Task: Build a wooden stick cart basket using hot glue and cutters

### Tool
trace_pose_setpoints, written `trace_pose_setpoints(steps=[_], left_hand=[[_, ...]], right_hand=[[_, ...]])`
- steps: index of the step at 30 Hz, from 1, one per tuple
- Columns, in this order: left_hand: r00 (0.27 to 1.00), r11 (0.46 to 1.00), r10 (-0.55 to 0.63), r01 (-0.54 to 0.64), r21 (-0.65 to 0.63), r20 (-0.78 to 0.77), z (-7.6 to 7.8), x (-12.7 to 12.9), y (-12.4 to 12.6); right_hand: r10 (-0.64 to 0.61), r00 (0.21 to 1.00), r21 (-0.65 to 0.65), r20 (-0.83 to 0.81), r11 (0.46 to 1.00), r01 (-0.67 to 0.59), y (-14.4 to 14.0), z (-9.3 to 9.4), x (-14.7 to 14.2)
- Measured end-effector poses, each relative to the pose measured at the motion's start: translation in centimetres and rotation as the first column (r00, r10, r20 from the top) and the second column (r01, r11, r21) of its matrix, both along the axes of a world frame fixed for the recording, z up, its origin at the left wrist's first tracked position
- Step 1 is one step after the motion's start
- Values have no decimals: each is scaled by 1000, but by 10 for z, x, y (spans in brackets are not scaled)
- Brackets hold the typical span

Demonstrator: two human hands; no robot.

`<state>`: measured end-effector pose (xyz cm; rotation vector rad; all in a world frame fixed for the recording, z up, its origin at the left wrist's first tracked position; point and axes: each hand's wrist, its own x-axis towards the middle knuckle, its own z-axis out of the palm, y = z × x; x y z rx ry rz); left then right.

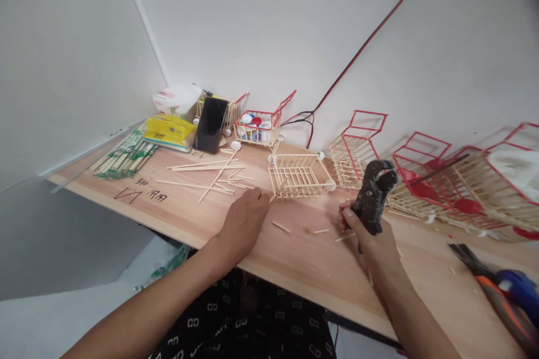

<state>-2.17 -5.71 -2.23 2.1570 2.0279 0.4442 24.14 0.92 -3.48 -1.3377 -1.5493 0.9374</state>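
Observation:
My left hand (246, 219) is closed, its fingertips beside the near left corner of a small cart (297, 176) made of thin wooden sticks. Whatever those fingers hold, if anything, is hidden. White round wheels show at the cart's corners. Wrapped round a black pistol-shaped hand tool (370, 196) is my right hand (374, 238), held above the table to the right of the cart. The tool's exact kind is unclear. Short cut sticks (281, 227) lie between my hands, and longer loose sticks (202, 166) are spread beyond my left hand.
Finished stick carts with red handles (357, 148) stand along the wall; one cart (257, 128) holds bottle caps. A phone (211, 124), a yellow packet (168, 132) and green-wrapped stick bundles (126, 157) are at the left. Orange-and-black pliers (488, 280) lie at the right.

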Motion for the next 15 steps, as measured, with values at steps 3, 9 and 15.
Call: trace_pose_setpoints(steps=[3,9,15], left_hand=[[999,999,16,-19,-42,-50,2,0,-4],[999,999,39,-39,-33,-2,1,-7,-12],[987,977,72,-99,189,146,6,-44,11]], right_hand=[[-6,1000,-2,-15,1000,6,-1,1,-1],[-28,999,19,26,999,27,-2,2,-1],[-19,999,48,34,999,18,-3,2,-2]])
